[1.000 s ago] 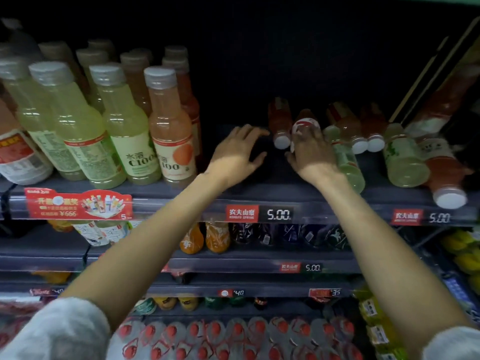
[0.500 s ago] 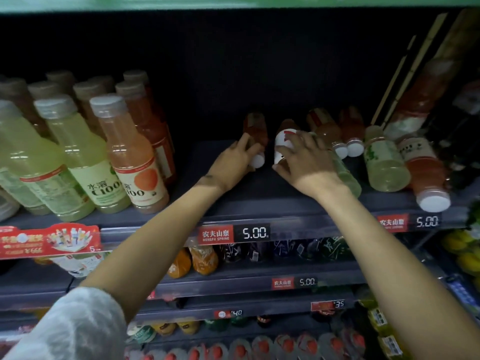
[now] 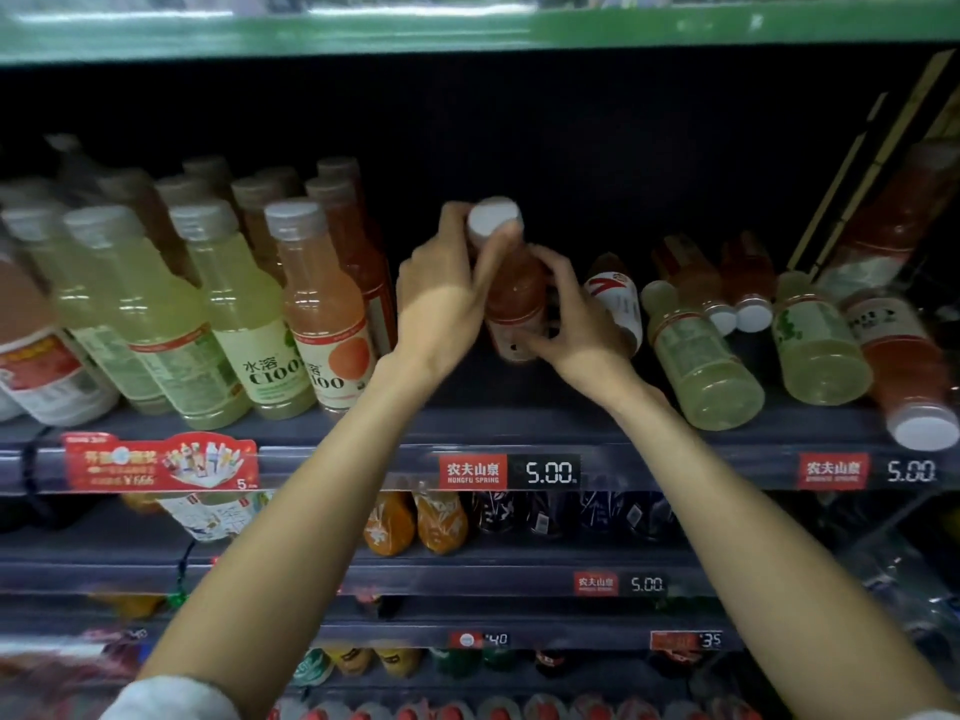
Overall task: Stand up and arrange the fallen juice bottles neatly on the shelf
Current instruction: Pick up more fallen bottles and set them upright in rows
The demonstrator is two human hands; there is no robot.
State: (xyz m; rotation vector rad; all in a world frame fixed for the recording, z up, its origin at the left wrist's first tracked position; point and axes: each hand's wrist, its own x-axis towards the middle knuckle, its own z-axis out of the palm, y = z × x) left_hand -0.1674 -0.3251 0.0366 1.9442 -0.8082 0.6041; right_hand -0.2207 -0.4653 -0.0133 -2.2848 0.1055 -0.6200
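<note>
A red juice bottle (image 3: pixel 514 293) with a white cap stands nearly upright in the gap at the middle of the dark shelf (image 3: pixel 519 423). My left hand (image 3: pixel 447 293) grips its neck just under the cap. My right hand (image 3: pixel 576 324) holds its lower body from the right. Right of it several bottles lie on their sides: a red one with a white label (image 3: pixel 615 298), two pale green ones (image 3: pixel 701 361) (image 3: pixel 818 345) and red ones (image 3: pixel 904 366) toward the shelf's right end.
Upright yellow-green and orange bottles (image 3: pixel 322 314) fill the shelf's left side, close beside my left hand. A green shelf edge (image 3: pixel 467 28) runs overhead. Price tags (image 3: pixel 509 471) line the front rail. Lower shelves hold more drinks.
Both hands took hold of a fallen red bottle and raised it from lying to nearly upright. The view has moved closer and tilted upward.
</note>
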